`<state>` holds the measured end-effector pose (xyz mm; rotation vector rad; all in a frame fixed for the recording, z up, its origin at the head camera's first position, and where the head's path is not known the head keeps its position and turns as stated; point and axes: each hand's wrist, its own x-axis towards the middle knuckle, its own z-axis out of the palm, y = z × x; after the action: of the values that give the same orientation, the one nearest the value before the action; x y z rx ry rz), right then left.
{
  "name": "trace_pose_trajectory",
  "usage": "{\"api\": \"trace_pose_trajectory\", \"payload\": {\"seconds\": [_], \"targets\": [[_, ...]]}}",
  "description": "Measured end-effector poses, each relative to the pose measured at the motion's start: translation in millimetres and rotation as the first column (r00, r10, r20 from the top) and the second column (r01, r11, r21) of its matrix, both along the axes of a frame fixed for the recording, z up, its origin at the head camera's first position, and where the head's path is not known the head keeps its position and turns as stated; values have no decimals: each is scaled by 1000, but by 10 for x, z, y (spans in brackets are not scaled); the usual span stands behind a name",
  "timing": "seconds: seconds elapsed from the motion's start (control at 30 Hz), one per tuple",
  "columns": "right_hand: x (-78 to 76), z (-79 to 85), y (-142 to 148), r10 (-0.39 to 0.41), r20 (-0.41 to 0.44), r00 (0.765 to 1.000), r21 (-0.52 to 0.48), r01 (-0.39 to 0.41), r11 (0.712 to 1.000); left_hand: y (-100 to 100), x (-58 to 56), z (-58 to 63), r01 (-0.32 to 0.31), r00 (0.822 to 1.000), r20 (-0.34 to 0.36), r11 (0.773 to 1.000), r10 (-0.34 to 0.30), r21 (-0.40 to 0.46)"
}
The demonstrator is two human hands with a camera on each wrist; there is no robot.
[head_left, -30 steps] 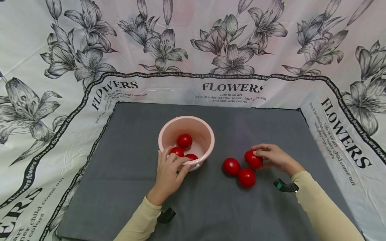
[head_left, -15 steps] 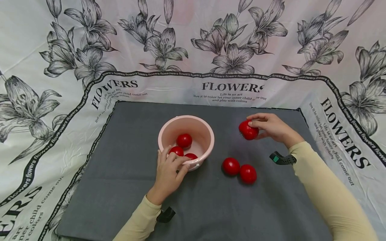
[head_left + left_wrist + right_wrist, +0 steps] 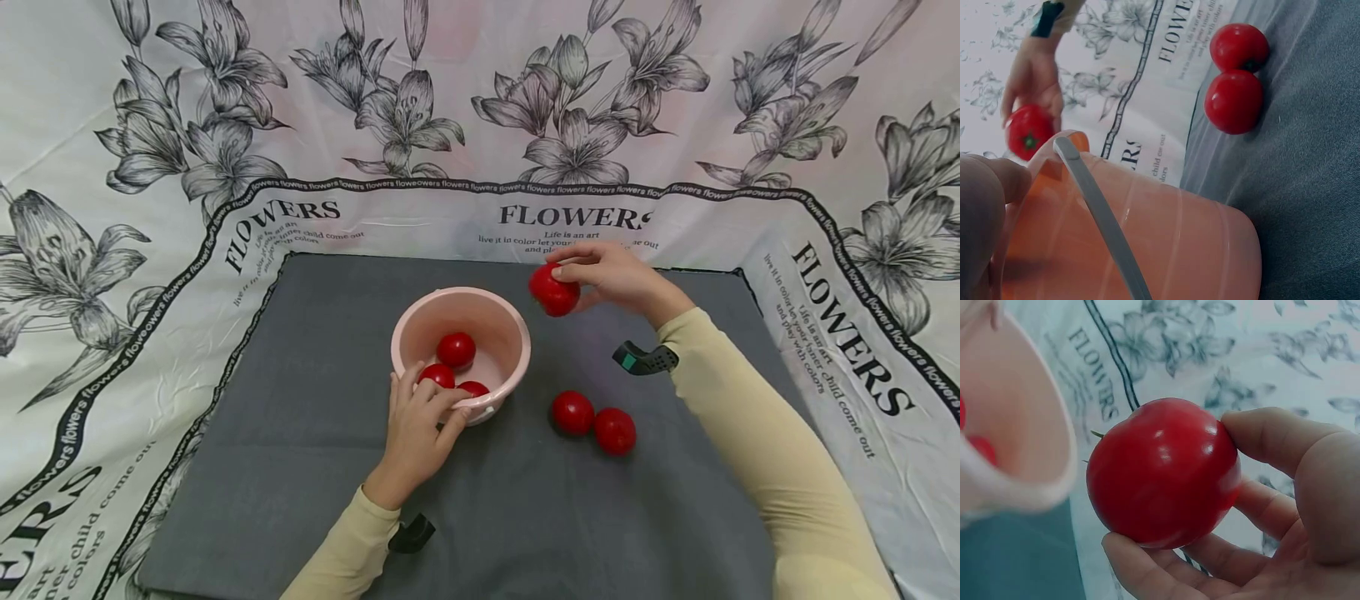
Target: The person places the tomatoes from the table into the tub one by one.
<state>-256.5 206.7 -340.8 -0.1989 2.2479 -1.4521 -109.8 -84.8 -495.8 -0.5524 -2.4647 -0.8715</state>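
My right hand holds a red tomato between thumb and fingers, raised beyond and to the right of the pink bucket. In the right wrist view the held tomato shows a green stem bit on its left side. My left hand grips the near rim of the bucket, its fingers over the edge. Inside the bucket lie several tomatoes, one toward the back and the others by my left fingers. The left wrist view shows the bucket's grey handle hanging along its outer wall.
Two more tomatoes, one on the left and one on the right, sit side by side on the grey cloth, to the right of the bucket. A white flower-printed sheet rises behind and along both sides.
My right hand has lifted one tomato from the group of three and carried it up and left toward the bucket. The right tomato left behind shifted slightly. My left hand stays on the rim.
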Motion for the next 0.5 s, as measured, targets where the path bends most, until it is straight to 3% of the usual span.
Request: {"api": "trace_pose_trajectory", "payload": {"seconds": [0.3,0.5], "targets": [[-55,-88,-515,96,12,995,-30,-96,995,-6,1,-19,3,1000,-6,1000,-3,-2],[-57,-257,-775,184,5,983,13,-184,983,-7,-6,-11,3,1000,-7,1000,-3,4]]}}
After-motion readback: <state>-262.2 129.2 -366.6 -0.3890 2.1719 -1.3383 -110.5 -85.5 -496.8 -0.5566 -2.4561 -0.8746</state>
